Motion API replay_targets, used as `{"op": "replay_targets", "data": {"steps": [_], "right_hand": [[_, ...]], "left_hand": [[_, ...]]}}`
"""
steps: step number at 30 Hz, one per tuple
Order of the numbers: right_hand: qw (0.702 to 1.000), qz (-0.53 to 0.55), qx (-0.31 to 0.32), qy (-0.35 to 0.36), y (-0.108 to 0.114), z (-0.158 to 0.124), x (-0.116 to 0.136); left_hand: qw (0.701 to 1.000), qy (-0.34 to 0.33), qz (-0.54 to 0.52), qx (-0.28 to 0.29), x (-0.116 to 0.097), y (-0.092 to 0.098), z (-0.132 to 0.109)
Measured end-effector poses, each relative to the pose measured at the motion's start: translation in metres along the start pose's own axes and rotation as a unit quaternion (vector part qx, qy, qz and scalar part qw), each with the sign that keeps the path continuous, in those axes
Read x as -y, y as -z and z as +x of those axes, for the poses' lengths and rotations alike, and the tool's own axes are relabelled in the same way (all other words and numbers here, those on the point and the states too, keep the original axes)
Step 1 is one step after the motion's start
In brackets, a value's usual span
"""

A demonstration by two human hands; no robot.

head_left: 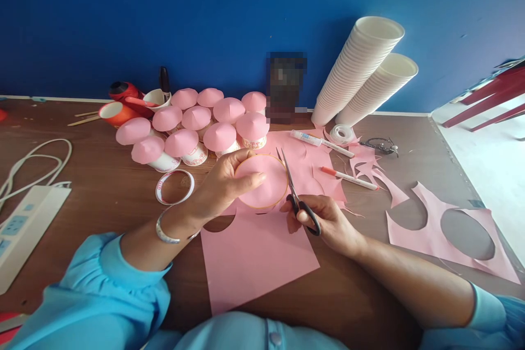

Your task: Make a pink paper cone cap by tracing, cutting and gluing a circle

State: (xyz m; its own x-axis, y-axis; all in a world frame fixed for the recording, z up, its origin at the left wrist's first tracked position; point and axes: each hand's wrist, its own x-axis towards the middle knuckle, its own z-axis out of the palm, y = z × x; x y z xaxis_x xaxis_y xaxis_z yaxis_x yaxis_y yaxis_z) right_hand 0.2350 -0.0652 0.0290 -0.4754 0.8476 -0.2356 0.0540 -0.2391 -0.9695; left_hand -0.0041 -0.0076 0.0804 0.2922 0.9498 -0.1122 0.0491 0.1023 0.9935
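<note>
Between thumb and fingers, my left hand [238, 178] holds a round pink paper disc [268, 188] with a yellowish outline along its edge. My right hand [324, 221] grips black-handled scissors [290, 178], their blades pointing away from me beside the disc's right edge. Whether the blades touch the paper I cannot tell. Beneath both hands lies a pink paper sheet [262, 257] with a round bite cut from its upper left. More pink paper [287, 147] is spread behind the disc.
Several paper cups with pink cone tops [197, 117] stand at the back left. Stacked white cups [356, 71] lean on the blue wall. Markers [348, 178], a tape roll [174, 187], paper scraps [435, 229] and a power strip [33, 229] lie on the brown table.
</note>
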Motion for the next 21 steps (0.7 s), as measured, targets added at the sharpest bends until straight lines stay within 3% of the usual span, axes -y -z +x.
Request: {"op": "replay_targets", "data": {"steps": [21], "right_hand": [[1.000, -0.004, 0.007, 0.012, -0.0005, 0.0003, 0.0013]], "left_hand": [[0.999, -0.008, 0.017, 0.034, -0.0050, -0.0006, 0.0017]]}}
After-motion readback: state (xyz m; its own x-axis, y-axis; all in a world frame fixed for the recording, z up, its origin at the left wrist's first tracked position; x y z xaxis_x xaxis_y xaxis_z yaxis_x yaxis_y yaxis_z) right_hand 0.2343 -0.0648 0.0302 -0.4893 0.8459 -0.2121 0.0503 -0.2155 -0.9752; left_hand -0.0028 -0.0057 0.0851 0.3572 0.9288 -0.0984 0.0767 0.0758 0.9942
